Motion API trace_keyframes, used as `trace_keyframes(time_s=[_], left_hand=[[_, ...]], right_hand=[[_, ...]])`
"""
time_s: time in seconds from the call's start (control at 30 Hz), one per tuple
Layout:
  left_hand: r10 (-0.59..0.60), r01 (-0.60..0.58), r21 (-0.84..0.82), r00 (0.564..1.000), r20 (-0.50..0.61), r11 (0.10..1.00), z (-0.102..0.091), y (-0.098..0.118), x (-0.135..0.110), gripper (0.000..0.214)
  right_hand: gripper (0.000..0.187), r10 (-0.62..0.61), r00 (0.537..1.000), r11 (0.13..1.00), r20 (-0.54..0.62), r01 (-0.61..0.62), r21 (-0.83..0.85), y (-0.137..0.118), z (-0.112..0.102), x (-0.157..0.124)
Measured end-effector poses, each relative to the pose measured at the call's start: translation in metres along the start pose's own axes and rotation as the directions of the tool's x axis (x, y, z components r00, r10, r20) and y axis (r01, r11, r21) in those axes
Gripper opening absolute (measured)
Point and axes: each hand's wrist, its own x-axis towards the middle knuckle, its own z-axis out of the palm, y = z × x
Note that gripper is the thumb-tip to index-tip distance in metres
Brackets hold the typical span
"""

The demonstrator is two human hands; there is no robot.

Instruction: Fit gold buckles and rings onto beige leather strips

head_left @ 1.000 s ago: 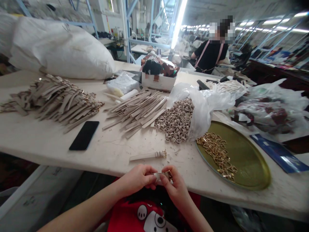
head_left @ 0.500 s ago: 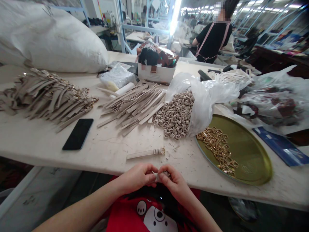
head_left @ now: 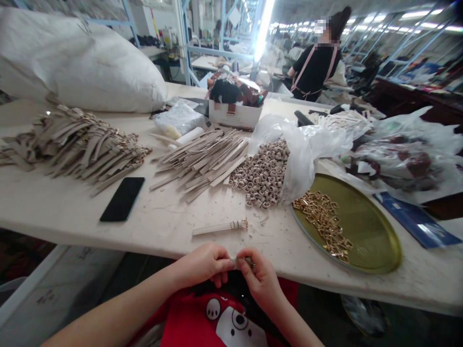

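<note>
My left hand (head_left: pixel 211 264) and my right hand (head_left: pixel 259 275) meet just off the table's front edge, both closed in a pinch. Between their fingertips is a small light beige strap piece (head_left: pixel 235 262), mostly hidden by the fingers. A hint of gold metal shows by my right fingers. On the table just beyond lies a beige strap (head_left: pixel 219 227) with a gold buckle at its right end. Farther back are a heap of small beige loops (head_left: pixel 262 173) and a pile of flat beige strips (head_left: pixel 204 156). Gold buckles (head_left: pixel 325 221) lie in an olive tray (head_left: pixel 376 241).
A dark phone (head_left: pixel 122 199) lies left of centre, before a heap of buckled straps (head_left: pixel 75 144). A big white sack (head_left: pixel 83 62) fills the back left. Behind the strips stands a scrap-filled box (head_left: pixel 235 116). A co-worker (head_left: pixel 314 67) stands beyond the table.
My left hand's lower fingers have opened slightly downward, and my right hand has turned a little. Both keep their pinch on the strap piece. The view has shifted slightly.
</note>
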Motion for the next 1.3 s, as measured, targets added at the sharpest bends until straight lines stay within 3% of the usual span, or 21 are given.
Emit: trace_keyframes(time_s=[0.13, 0.37, 0.5, 0.67, 0.83, 0.9, 1.03, 1.17, 1.3], left_hand=[[0.015, -0.014, 0.017, 0.999, -0.052, 1.0, 0.004, 0.002, -0.004, 0.034], [0.122, -0.113, 0.13, 0.991, -0.063, 0.985, 0.003, 0.0, -0.012, 0.033], [0.205, -0.153, 0.334, 0.97, -0.129, 0.93, -0.008, 0.007, -0.008, 0.033], [0.318, -0.176, 0.517, 0.927, -0.2, 0.838, -0.039, 0.024, 0.013, 0.038], [0.376, -0.01, 0.689, 0.844, -0.383, 0.725, -0.081, 0.025, 0.042, 0.025], [0.377, 0.041, 0.692, 0.815, -0.44, 0.721, -0.097, 0.025, 0.054, 0.022], [0.406, 0.159, 0.666, 0.682, -0.608, 0.729, -0.123, 0.031, 0.081, 0.026], [0.444, 0.161, 0.653, 0.613, -0.654, 0.74, -0.129, 0.035, 0.101, 0.017], [0.505, 0.07, 0.625, 0.522, -0.688, 0.778, -0.129, 0.033, 0.095, 0.011]], right_hand=[[0.008, -0.011, 0.997, 0.999, -0.076, 0.008, -0.045, -0.005, 0.006, -0.003], [0.021, 0.123, 0.991, 0.976, -0.045, -0.113, 0.184, -0.006, 0.02, -0.009], [0.022, 0.002, 0.995, 1.0, -0.095, -0.003, -0.01, -0.012, 0.022, 0.003], [0.024, -0.105, 0.99, 0.977, -0.097, 0.085, -0.194, -0.018, 0.013, 0.052], [0.029, -0.255, 0.961, 0.84, -0.106, 0.165, -0.517, -0.002, 0.005, 0.102], [0.027, -0.272, 0.957, 0.82, -0.101, 0.176, -0.544, 0.009, 0.008, 0.11], [0.025, -0.284, 0.948, 0.845, -0.141, 0.178, -0.504, 0.025, 0.014, 0.108], [0.023, -0.27, 0.949, 0.86, -0.162, 0.162, -0.484, 0.027, 0.013, 0.106], [0.023, -0.277, 0.942, 0.868, -0.19, 0.16, -0.47, 0.027, 0.011, 0.106]])
